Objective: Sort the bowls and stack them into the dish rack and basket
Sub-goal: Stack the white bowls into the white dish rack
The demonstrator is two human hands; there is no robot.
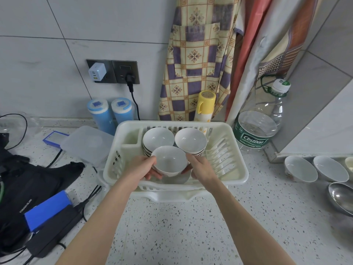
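A white plastic dish rack point(236, 169) stands on the speckled counter. At its back sit two stacks of white bowls, the left stack point(158, 137) and the right stack point(190, 139). Just above the rack's front part I hold a single white bowl point(169, 159) between both hands. My left hand point(143, 167) grips its left side, thumb on the rim and fingers underneath. Around the bowl's right side curls my right hand point(200, 168). Two more white bowls point(300, 168) point(331, 168) stand on the counter at the far right.
A steel bowl point(342, 197) lies at the right edge. A large water bottle point(257, 127) stands right of the rack, a yellow flask point(204, 106) and two blue canisters point(110, 113) behind it. A clear lid point(86, 144), black bag point(28, 184), blue box and cables lie left.
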